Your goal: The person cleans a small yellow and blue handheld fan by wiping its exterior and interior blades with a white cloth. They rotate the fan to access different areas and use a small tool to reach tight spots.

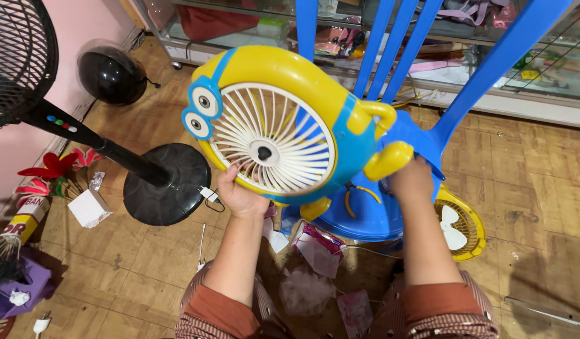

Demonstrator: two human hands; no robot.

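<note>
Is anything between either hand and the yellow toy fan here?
Nothing visible. The left hand grips the lower rim of the yellow and blue fan directly, and the right hand holds it at the yellow arm piece, above the blue plastic chair.

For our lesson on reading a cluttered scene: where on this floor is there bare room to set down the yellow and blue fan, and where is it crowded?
Bare wood floor lies right of the blue chair. Another open patch sits below the black stand fan base. It is crowded by the knees, with papers, and at the left by the white box. Both hands, left and right, hold the fan.
</note>
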